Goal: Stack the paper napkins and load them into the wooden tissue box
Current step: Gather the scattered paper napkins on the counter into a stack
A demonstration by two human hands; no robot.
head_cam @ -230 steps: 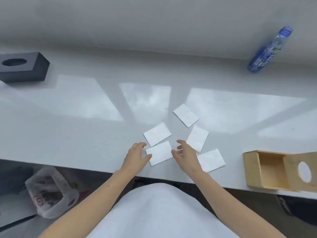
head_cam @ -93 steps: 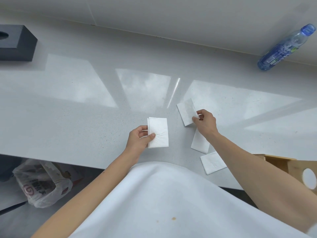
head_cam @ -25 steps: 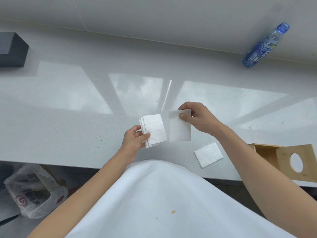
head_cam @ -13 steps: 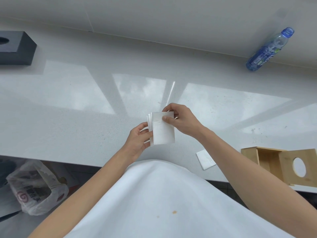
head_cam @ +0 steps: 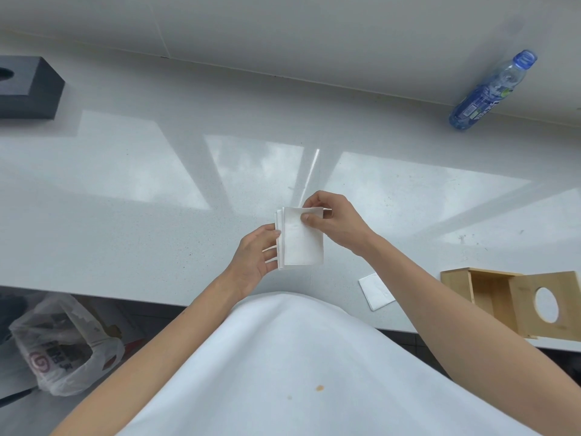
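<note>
Thin white paper napkin stack: light, floppy, slippery; cradled in left hand, top corner pinched by right hand; best gripped across edges.

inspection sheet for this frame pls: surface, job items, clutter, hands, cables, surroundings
Surface: white counter, glossy, window glare, faint specks.
Job's things: napkin stack held above the counter; one loose napkin lies flat near the front edge; wooden tissue box at right, open, interior looks empty, panel with round hole beside the opening.
Clutter: blue bottle at back right; dark tissue box at back left.
Hands: left hand supports the stack's left edge; right hand pinches its top corner.
Cables: nothing seen.
Surroundings: pale wall behind; plastic bag on the floor below the counter, left.
</note>
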